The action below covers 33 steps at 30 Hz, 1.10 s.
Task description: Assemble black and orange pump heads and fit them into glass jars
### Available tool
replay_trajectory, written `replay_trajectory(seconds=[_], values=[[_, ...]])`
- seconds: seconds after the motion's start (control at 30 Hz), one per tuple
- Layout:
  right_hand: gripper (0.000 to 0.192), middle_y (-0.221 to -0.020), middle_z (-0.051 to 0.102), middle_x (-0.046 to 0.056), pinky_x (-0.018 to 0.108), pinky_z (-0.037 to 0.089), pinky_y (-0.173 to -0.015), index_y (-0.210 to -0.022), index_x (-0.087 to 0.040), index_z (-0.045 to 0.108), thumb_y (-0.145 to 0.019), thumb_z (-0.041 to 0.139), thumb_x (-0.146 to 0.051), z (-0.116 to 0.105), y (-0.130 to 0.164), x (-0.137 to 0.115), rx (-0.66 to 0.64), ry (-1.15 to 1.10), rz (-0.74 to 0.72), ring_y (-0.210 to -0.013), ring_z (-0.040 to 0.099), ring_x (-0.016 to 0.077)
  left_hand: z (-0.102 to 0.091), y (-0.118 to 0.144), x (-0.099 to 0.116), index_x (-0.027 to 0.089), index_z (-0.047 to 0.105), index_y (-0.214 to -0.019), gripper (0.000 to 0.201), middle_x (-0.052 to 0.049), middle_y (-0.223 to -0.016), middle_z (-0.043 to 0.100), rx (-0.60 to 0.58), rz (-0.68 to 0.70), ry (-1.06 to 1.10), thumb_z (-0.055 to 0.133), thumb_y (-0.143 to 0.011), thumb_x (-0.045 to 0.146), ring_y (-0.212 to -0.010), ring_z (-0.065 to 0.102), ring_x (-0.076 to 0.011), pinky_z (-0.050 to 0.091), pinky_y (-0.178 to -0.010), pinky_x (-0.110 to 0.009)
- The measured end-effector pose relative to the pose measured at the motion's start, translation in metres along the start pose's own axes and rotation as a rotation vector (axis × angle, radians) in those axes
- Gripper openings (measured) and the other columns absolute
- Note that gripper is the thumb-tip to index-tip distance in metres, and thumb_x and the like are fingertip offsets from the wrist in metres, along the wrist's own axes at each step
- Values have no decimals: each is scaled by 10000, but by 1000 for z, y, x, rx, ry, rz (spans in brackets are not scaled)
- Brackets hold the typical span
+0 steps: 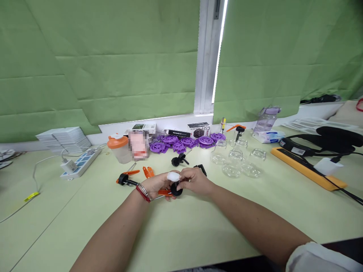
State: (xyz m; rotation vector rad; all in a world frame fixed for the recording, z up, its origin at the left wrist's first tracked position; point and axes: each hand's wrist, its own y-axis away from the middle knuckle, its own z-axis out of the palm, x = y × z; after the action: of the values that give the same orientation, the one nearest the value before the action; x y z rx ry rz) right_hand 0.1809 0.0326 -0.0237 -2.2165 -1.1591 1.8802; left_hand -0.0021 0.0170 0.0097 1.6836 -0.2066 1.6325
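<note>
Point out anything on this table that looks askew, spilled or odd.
Nothing spilled or broken. The glass jars stand lidless in a loose cluster. Loose pump heads lie on their sides before the hands. The left hand and right hand hold a pump head between them.

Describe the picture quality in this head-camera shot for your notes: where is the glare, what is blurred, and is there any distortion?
Head view: a bright strip of daylight blows out between the green blinds; a pixelated patch hides something beside the orange-lidded shaker; wide-angle stretching enlarges the forearms at the bottom; the left hand and right hand look slightly soft; shadows on the table are faint.
</note>
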Motion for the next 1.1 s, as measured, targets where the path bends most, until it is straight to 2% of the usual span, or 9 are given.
replay_trajectory(seconds=[0.23, 0.57, 0.83, 1.1], values=[[252, -678, 616, 3, 253, 451, -589, -623, -166, 658, -596, 810, -366, 1, 0, 2, -7, -59, 53, -613, 564, 129, 1, 1, 1, 195, 492, -1194, 604, -34, -744, 577, 7, -13, -8, 605, -686, 503, -585, 575, -185, 401, -462, -266], [319, -666, 598, 6, 249, 426, -559, -613, -168, 646, -555, 823, -427, 1, 0, 2, 11, -20, 74, -603, 530, 128, 1, 1, 1, 193, 513, -1141, 558, -56, -776, 595, -3, -4, -9, 593, -694, 517, -578, 568, -177, 390, -451, -260], [298, -664, 594, -2, 249, 438, -572, -672, -157, 675, -555, 831, -382, 1, 1, 1, -6, -49, 103, -607, 536, 128, 3, 1, 2, 176, 505, -1162, 594, -80, -806, 623, 26, -7, -24, 580, -698, 539, -589, 577, -201, 366, -436, -270], [247, -697, 610, 5, 263, 470, -611, -648, -163, 680, -553, 829, -336, 3, 0, 1, 4, -146, 121, -643, 570, 138, 2, 0, 2, 195, 503, -1157, 587, -87, -845, 629, 20, -21, -10, 585, -684, 532, -571, 582, -189, 374, -435, -263]])
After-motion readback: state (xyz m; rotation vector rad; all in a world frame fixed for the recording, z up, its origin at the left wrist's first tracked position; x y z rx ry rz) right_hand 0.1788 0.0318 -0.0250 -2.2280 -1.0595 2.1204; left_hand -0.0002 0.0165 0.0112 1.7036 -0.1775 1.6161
